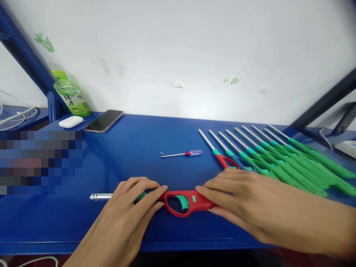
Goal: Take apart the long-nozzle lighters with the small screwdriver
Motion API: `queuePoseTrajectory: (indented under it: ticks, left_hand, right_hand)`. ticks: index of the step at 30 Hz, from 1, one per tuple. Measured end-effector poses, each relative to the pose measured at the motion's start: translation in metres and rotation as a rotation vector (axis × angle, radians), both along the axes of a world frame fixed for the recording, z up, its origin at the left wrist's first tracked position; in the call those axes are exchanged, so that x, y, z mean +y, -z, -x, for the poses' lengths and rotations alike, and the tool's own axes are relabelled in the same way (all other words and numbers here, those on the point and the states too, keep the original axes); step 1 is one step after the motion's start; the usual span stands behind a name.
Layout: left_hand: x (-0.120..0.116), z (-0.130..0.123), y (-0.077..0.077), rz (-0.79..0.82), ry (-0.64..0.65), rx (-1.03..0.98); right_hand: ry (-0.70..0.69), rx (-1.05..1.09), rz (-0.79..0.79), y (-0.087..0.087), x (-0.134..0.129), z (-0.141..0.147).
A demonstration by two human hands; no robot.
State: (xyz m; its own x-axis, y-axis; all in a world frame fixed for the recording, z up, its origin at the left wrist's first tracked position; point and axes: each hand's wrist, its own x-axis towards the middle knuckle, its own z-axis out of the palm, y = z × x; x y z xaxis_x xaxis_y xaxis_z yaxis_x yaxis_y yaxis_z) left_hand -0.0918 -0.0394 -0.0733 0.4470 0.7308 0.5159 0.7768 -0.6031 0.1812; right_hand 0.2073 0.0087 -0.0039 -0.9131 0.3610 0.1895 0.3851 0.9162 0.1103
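Note:
A red long-necked gas lighter (182,214) with a green trigger and a metal tube lies crosswise near the blue table's front edge. My left hand (130,211) grips it around the green collar, between the tube and the trigger guard. On the red handle, my right hand (236,196) is closed from above and hides the handle's end. Beyond my hands lies a small screwdriver (191,152) with a clear purple and red handle. A tiny metal piece (161,153) rests by its tip.
At right lies a row of several lighters (278,155), mostly green, with a red one nearest. A phone (104,121), a white case (71,122) and a green bottle (71,94) stand at the back left of the table (133,148), below a white wall (178,48).

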Motion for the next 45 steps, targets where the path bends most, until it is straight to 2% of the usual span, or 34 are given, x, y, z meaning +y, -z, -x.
queuePoseTrajectory:
  ticks: [5, 16, 20, 23, 26, 29, 31, 34, 39, 45]
  left_hand:
    - [0.001, 0.000, 0.000, -0.074, -0.001, -0.023]
    - [0.004, 0.005, 0.004, -0.001, -0.001, -0.044]
    - [0.003, 0.002, 0.004, 0.024, 0.008, -0.035]
    - [0.003, -0.001, 0.001, -0.029, 0.010, -0.046]
    - [-0.002, 0.002, -0.001, -0.006, -0.045, 0.001]
    - [-0.007, 0.016, -0.002, 0.025, -0.157, 0.059]
    - [-0.008, 0.025, -0.004, 0.047, -0.181, 0.072]
    - [-0.005, 0.029, -0.007, 0.059, -0.140, 0.045]
    - [0.000, 0.015, -0.012, -0.024, -0.058, 0.040]
    - [-0.003, 0.008, -0.007, -0.062, -0.069, 0.081]
  right_hand:
    - [-0.016, -0.060, 0.000, 0.005, -0.003, -0.002]
    - [0.026, -0.010, 0.073, 0.014, -0.003, -0.002]
    - [0.086, 0.047, 0.071, 0.023, -0.010, -0.004]
    - [0.130, 0.050, 0.058, 0.033, -0.017, -0.003]
    - [0.162, 0.080, 0.000, 0.043, -0.024, -0.003]
    - [0.198, 0.114, -0.062, 0.051, -0.029, -0.006]
    - [0.208, 0.107, -0.081, 0.054, -0.031, -0.009]
    - [0.184, 0.088, -0.123, 0.055, -0.033, -0.011]
    - [0.169, 0.102, -0.201, 0.053, -0.034, -0.009]
    - [0.172, 0.082, -0.180, 0.066, -0.032, -0.014]
